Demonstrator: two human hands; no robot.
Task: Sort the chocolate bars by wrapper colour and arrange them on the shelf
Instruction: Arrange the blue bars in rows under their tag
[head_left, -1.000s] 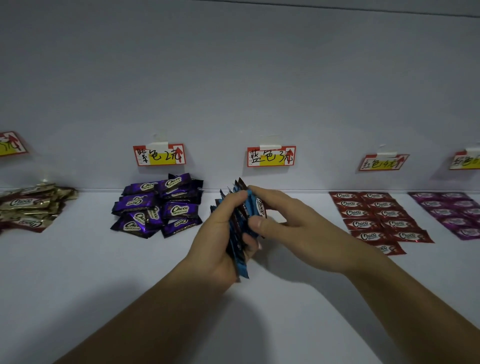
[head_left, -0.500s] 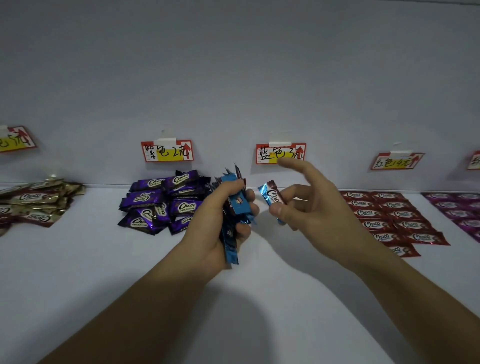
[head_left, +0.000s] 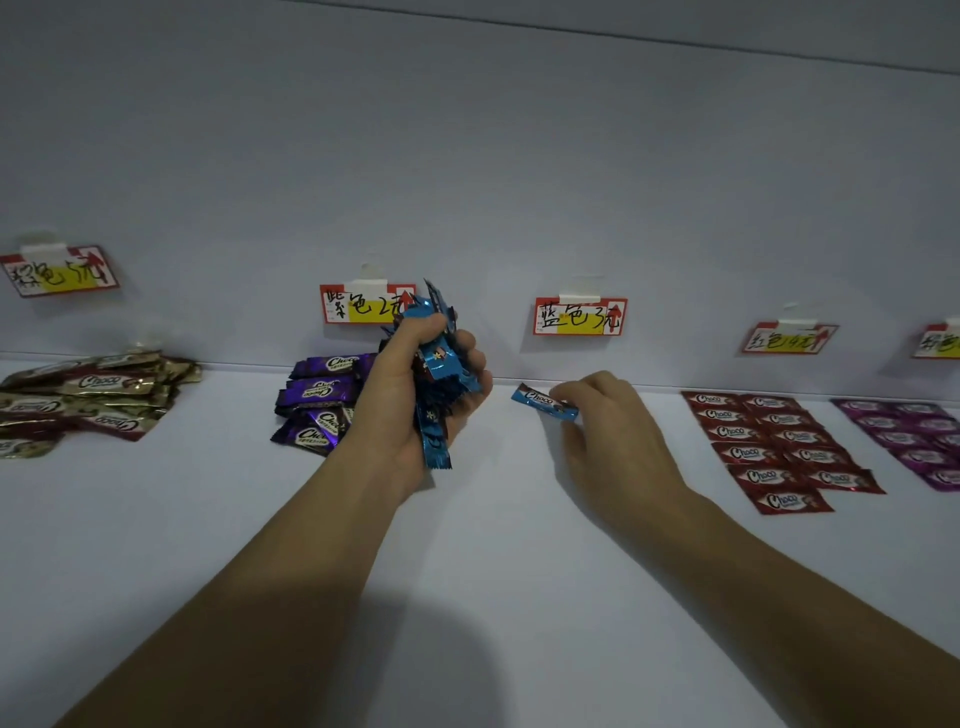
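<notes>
Head view: left hand (head_left: 402, 410) tight round maybe ten blue bars (head_left: 440, 359), right hand (head_left: 610, 423) fingertip-tight on one bar (head_left: 541, 400).

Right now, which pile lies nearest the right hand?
The red bars, in neat rows just right of it; the purple pile lies beyond the left hand.

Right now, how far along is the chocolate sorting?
Done: red bars and magenta bars lie in neat rows. In hand: the right hand pinches one blue bar low under the blue tag; the left hand grips the blue bunch. Left: the rest of the blue, plus the purple pile and gold pile, both loose heaps.
</notes>
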